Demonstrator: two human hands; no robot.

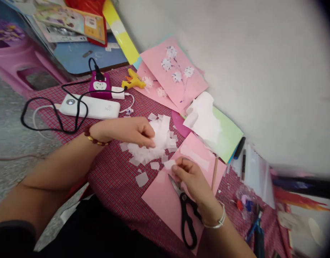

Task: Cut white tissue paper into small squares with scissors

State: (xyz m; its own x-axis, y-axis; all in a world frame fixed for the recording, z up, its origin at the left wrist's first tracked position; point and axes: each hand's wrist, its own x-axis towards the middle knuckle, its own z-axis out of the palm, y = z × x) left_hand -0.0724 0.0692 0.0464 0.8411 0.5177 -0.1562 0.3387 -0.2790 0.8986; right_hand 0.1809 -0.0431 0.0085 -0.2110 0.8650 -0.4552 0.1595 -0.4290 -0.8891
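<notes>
At the centre of the frame, the left hand (134, 132) is at the heap of small, thin white paper pieces (161, 138), its fingers curled and thumb drawn in (whether they grip anything, I cannot tell). Lower and right of centre, the right hand (191, 176) pinches a single white paper square (169, 164) near the black-handled metal scissors (183, 200), which lie on flat pink paper (160, 200).

Wrist of the right hand (190, 177) hid part of the scissors (183, 211). Beyond the scissors, leftward, the left hand (132, 132) covered some white paper pieces (143, 154); whether it held one was unclear. Farther left, print on the power bank (100, 108) was too small to read; pink stool (11, 57) ran out of frame. Right of the scissors, the clear bag (245, 199) looked blurred.
</notes>
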